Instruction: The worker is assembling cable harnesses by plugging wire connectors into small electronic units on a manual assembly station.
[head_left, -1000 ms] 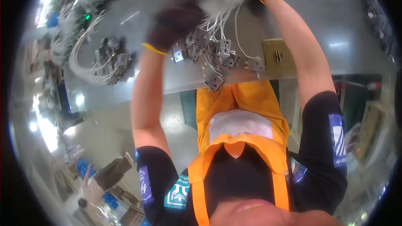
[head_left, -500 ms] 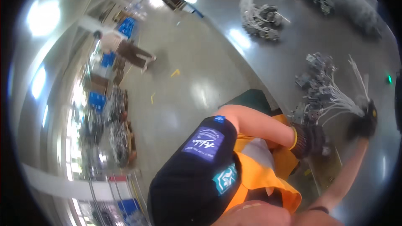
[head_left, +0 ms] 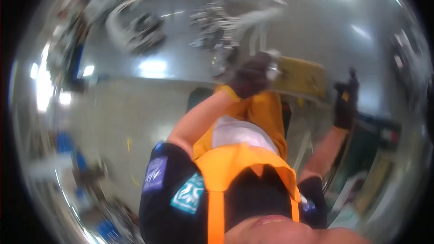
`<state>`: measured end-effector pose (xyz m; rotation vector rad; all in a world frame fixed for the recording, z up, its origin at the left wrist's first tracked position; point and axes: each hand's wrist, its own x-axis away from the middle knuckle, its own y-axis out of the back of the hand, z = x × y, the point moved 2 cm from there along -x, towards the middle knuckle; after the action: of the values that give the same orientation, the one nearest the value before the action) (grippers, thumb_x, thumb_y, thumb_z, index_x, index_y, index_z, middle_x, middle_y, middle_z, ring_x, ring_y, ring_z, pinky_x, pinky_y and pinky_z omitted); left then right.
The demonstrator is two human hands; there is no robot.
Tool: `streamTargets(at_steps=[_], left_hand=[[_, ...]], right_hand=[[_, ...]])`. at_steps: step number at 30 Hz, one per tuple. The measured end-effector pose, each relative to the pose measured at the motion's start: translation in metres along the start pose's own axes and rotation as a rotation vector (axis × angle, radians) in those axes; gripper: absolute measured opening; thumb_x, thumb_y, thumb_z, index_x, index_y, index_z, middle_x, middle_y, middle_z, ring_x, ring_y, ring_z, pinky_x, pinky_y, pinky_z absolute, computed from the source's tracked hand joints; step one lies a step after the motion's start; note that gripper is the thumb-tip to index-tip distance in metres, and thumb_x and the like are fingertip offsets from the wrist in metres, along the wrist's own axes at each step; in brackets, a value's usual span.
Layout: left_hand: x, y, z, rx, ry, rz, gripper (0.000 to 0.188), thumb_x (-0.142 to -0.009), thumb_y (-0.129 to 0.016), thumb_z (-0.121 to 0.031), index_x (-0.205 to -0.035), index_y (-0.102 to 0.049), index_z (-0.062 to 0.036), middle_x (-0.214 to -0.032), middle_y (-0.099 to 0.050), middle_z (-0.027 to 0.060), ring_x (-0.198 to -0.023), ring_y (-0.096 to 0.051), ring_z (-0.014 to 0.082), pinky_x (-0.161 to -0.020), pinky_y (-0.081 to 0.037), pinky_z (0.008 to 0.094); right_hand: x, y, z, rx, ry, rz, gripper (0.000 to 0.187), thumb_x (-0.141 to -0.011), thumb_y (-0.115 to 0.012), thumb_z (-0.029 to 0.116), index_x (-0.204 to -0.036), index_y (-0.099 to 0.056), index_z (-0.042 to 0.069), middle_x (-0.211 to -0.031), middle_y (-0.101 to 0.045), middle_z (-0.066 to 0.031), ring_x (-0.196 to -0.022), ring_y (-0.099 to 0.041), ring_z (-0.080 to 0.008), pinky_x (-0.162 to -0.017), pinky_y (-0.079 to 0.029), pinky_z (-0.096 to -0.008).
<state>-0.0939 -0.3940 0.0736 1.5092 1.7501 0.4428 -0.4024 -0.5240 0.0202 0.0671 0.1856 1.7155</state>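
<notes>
Though blurred, left hand (head_left: 251,77) near metal parts (head_left: 211,23) and yellowish block (head_left: 299,76), its hold unclear; right hand (head_left: 346,101) wide and apart.

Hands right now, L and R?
Left hand: can't tell if gripping, motion blur; silvery part right at it.
Right hand: looks open, nothing visible in it.

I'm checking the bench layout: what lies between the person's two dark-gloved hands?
In the head view, a brownish-yellow rectangular block lies between the dark-gloved left hand and dark-gloved right hand.
</notes>
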Motion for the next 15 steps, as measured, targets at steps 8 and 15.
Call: streamTargets(at_steps=[8, 15], left_hand=[[0.015, -0.039, -0.003, -0.302, -0.144, 0.003, 0.063, -0.075, -0.079, -0.013, -0.130, -0.049, -0.0028, -0.121, -0.055, 0.0210, -0.111, -0.053, 0.0398, -0.096, -0.045, 0.0460], [-0.007, -0.017, 0.011, 0.418, 0.246, 0.082, 0.056, -0.080, -0.078, -0.012, -0.127, -0.049, -0.0023, -0.103, -0.057, 0.0110, -0.096, -0.056, 0.0211, -0.087, -0.046, 0.0360]], right_hand=[[0.077, -0.055, 0.058, -0.234, -0.337, 0.084, 0.031, -0.097, -0.061, 0.025, -0.124, -0.065, 0.010, -0.079, -0.066, -0.0009, -0.064, -0.055, -0.0055, -0.059, -0.043, -0.0203], [0.107, -0.061, 0.042, -0.158, -0.269, 0.050, 0.038, -0.099, -0.055, 0.023, -0.135, -0.055, 0.010, -0.078, -0.064, 0.0023, -0.050, -0.039, -0.0012, -0.047, -0.031, -0.0180]])
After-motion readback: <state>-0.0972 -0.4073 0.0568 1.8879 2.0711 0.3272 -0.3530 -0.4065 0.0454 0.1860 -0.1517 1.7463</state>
